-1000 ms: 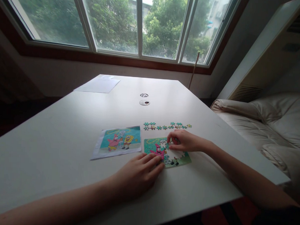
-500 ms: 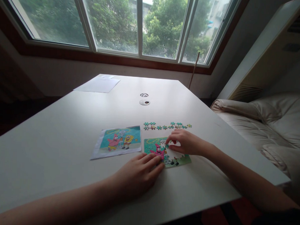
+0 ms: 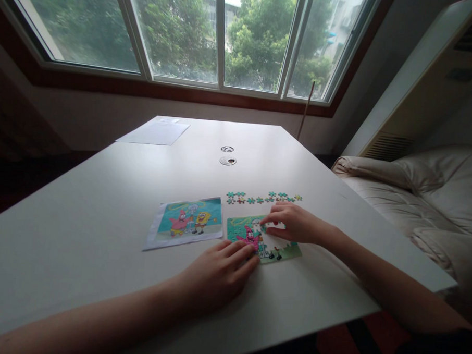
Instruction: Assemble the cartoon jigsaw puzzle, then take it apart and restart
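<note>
A partly assembled cartoon jigsaw puzzle (image 3: pixel 236 226) lies on the white table, its right-hand middle showing a gap. My left hand (image 3: pixel 228 268) rests flat over its lower left edge, fingers stretched out and touching it. Over the upper right part, my right hand (image 3: pixel 291 222) has thumb and forefinger bent together at a small puzzle piece (image 3: pixel 262 228) beside the gap; the fingertips hide most of that piece. Several loose puzzle pieces (image 3: pixel 259 200) lie in rows behind the puzzle. Left of it is a printed reference picture (image 3: pixel 189 219) with the same characters.
The white table (image 3: pixel 101 207) reaches toward the window. Two round inserts (image 3: pixel 228 161) sit in its top, and a sheet of paper (image 3: pixel 154 133) lies at the far left. A pale padded sofa (image 3: pixel 423 190) stands to the right.
My right forefinger has shifted very slightly at the puzzle's upper middle. My left hand, the loose pieces and the picture stay in place.
</note>
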{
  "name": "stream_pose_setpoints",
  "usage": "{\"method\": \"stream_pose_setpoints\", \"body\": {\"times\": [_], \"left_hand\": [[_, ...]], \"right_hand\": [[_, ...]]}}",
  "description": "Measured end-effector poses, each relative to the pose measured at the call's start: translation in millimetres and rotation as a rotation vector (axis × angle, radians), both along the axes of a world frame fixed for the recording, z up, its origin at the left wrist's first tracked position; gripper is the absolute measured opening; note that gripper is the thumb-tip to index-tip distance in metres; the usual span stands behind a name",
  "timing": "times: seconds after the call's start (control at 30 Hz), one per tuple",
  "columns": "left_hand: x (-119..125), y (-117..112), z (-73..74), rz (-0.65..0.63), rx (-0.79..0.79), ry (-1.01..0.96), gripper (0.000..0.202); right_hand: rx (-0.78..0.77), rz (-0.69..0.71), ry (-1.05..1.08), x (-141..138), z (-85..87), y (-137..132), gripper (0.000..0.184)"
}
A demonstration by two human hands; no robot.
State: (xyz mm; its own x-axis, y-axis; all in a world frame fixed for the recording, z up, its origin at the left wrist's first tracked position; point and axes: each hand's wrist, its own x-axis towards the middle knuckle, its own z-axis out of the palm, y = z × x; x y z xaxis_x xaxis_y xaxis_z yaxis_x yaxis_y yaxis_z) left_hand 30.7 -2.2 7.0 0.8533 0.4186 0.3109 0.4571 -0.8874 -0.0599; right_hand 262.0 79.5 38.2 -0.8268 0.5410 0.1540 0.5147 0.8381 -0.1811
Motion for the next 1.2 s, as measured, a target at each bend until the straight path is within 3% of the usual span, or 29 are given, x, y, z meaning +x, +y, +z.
{"method": "stream_pose_setpoints", "body": {"times": [0.3, 0.6, 0.97, 1.2], "left_hand": [[0.0, -1.6, -0.5, -0.009, 0.022, -0.015, 0.027], [1.3, -2.3, 2.7, 0.007, 0.013, 0.006, 0.028], [1.4, -0.7, 2.0, -0.006, 0.018, -0.018, 0.027], [0.9, -1.6, 1.9, -0.004, -0.004, -0.002, 0.028]], "right_hand": [[-0.156, 0.008, -0.048, 5.1, 6.9, -1.0, 0.030], [-0.147, 0.012, -0.004, -2.6, 12.7, 7.5, 0.024], [-0.110, -0.096, 0.067, -56.7, 4.1, 63.2, 0.020], [-0.138, -0.182, 0.034, -83.0, -1.5, 66.3, 0.021]]}}
